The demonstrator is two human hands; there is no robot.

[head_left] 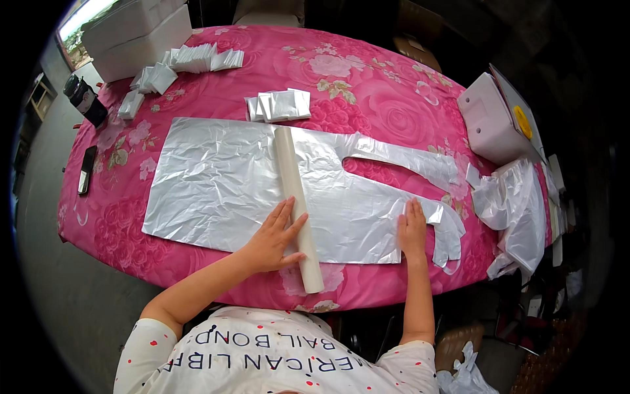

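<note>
A thin silvery-white plastic sheet [210,177] lies spread out and wrinkled, with two long strap-like pieces at its right end around a cut-out; it looks like a disposable apron. Across its middle rests a pale, long tube [289,164], its near end reaching past the sheet's edge. My left hand [272,240] lies with fingers spread, the fingertips and thumb touching the tube's left side and top. Flat on the sheet near the lower strap is my right hand [412,230], fingers stretched out and holding nothing.
Folded silvery packets [285,105] lie beyond the sheet, and a row of more packets [197,59] sits farther left. White foam boxes [138,39] stand at the far left, beside a dark bottle [85,102] and a phone [86,171]. A white box [489,115] and crumpled plastic bags [515,203] are at right.
</note>
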